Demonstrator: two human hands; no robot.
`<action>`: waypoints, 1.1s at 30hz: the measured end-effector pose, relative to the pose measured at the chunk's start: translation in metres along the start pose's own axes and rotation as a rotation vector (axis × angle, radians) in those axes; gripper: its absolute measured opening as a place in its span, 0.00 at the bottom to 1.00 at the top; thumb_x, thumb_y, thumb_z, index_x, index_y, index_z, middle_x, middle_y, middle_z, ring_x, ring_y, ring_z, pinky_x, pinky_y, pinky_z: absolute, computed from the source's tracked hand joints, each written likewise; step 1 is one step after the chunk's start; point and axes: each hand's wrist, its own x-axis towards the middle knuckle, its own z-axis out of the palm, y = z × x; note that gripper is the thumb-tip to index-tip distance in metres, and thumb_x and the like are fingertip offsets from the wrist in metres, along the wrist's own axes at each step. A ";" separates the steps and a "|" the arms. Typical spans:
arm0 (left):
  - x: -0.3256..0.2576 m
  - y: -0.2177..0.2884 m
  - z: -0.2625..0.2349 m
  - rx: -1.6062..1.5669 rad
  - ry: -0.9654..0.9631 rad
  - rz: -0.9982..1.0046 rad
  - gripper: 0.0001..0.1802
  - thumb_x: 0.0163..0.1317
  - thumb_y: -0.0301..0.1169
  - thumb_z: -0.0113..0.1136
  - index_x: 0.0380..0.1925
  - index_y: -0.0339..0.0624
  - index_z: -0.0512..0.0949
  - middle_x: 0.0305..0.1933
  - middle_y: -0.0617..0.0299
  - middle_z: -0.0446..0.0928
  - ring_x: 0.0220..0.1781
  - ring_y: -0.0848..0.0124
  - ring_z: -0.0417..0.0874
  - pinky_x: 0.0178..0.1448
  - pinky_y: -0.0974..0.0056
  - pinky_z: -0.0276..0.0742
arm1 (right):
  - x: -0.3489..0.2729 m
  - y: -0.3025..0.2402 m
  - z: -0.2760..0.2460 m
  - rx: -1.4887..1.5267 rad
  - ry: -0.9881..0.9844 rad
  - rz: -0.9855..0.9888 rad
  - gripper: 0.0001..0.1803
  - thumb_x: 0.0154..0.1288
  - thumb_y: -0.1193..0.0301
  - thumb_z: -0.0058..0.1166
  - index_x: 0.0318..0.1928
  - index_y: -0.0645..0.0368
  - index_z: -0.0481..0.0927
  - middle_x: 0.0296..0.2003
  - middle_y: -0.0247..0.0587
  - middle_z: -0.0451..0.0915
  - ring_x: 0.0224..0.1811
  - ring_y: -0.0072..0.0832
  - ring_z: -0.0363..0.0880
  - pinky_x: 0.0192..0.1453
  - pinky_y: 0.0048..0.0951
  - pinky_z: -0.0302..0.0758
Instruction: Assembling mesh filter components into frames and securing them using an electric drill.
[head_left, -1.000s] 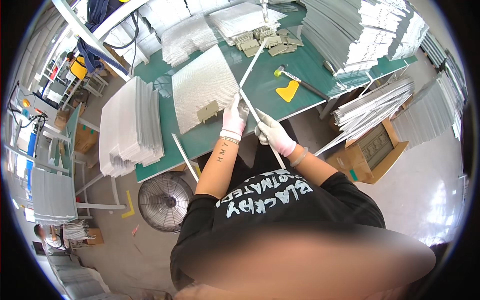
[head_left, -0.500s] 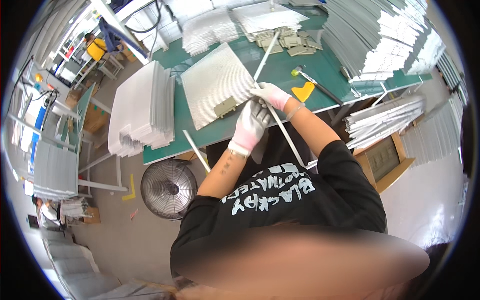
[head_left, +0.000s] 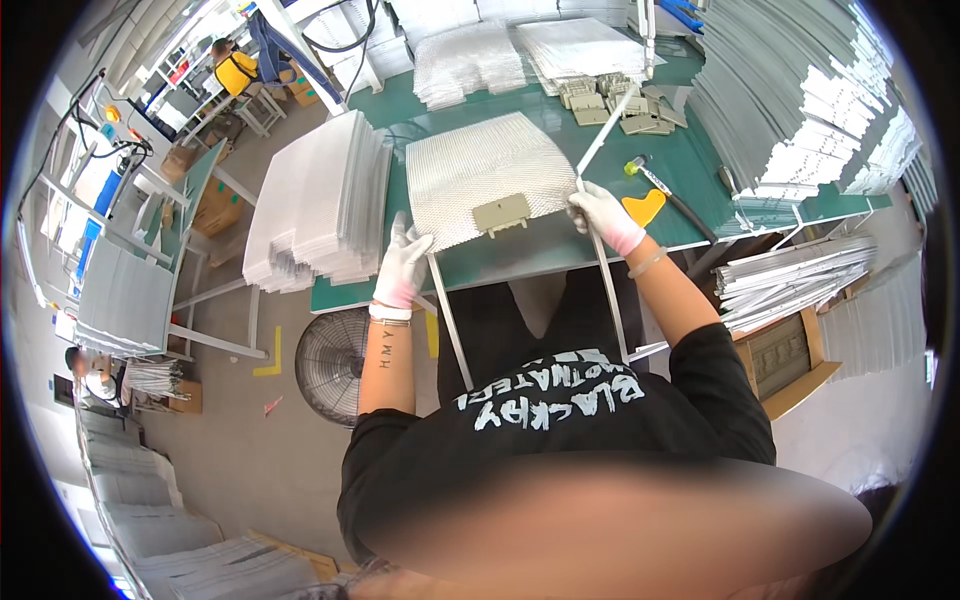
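Note:
A silvery mesh sheet lies over the green table, bowed upward between my hands. At its near left corner my left hand, in a white glove, has its thumb on the sheet and its other fingers partly raised. My gloved right hand is closed round a thin white rail beside the sheet's right corner. A second white rail runs from beside my left thumb towards my body. On the sheet's near edge sits a khaki plastic clip, touched by neither hand.
Stacked white panels stand left on the green table. Behind are mesh stacks and loose khaki clips. A hammer and a yellow piece lie right. A floor fan stands below left; a person in yellow sits far off.
My left hand has moved left from beside my right hand to the sheet's near left corner. The sheet has turned squarer to me and bowed; the left rail has shifted right.

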 end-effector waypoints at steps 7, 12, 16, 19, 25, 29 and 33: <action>-0.026 0.042 0.066 0.282 -0.010 0.167 0.26 0.61 0.17 0.61 0.59 0.27 0.69 0.51 0.56 0.81 0.51 0.72 0.82 0.58 0.69 0.76 | -0.049 -0.029 -0.004 0.039 0.035 -0.282 0.05 0.66 0.73 0.49 0.40 0.61 0.73 0.29 0.37 0.76 0.27 0.22 0.74 0.36 0.26 0.74; -0.054 0.054 0.081 0.301 0.008 0.274 0.28 0.58 0.15 0.62 0.59 0.29 0.68 0.51 0.57 0.80 0.52 0.71 0.81 0.56 0.70 0.76 | -0.074 -0.033 0.007 0.079 0.087 -0.448 0.11 0.64 0.71 0.49 0.44 0.63 0.74 0.29 0.36 0.76 0.29 0.24 0.75 0.38 0.28 0.74; -0.070 0.057 0.078 0.170 -0.128 0.297 0.37 0.56 0.14 0.63 0.65 0.37 0.61 0.55 0.56 0.77 0.52 0.72 0.81 0.53 0.70 0.76 | -0.087 -0.042 0.013 0.088 0.146 -0.472 0.03 0.63 0.77 0.45 0.37 0.61 0.72 0.28 0.38 0.76 0.29 0.25 0.75 0.40 0.26 0.74; -0.074 0.057 0.076 0.247 -0.027 0.454 0.34 0.57 0.16 0.66 0.63 0.37 0.64 0.46 0.63 0.78 0.44 0.78 0.79 0.48 0.73 0.75 | -0.086 -0.041 0.017 0.077 0.120 -0.528 0.12 0.61 0.79 0.44 0.45 0.66 0.74 0.30 0.38 0.78 0.30 0.24 0.75 0.41 0.27 0.75; -0.071 0.061 0.074 0.520 0.042 0.607 0.38 0.63 0.19 0.59 0.72 0.34 0.55 0.36 0.72 0.65 0.31 0.85 0.60 0.38 0.79 0.62 | -0.062 -0.034 0.019 0.104 0.028 -0.557 0.13 0.60 0.78 0.44 0.45 0.66 0.74 0.32 0.39 0.80 0.32 0.24 0.77 0.41 0.26 0.75; -0.069 0.070 0.073 0.581 0.070 0.598 0.40 0.63 0.17 0.51 0.75 0.34 0.49 0.32 0.74 0.60 0.31 0.84 0.59 0.39 0.80 0.61 | -0.056 -0.036 0.022 0.057 0.080 -0.682 0.13 0.59 0.78 0.45 0.45 0.67 0.75 0.34 0.38 0.80 0.34 0.21 0.76 0.43 0.26 0.74; -0.046 0.102 0.078 0.078 -0.055 0.412 0.26 0.69 0.24 0.43 0.67 0.29 0.59 0.54 0.50 0.76 0.46 0.64 0.80 0.50 0.61 0.77 | -0.057 -0.087 0.052 -0.025 0.198 -0.737 0.06 0.66 0.77 0.46 0.29 0.60 0.71 0.25 0.25 0.72 0.28 0.12 0.66 0.33 0.20 0.65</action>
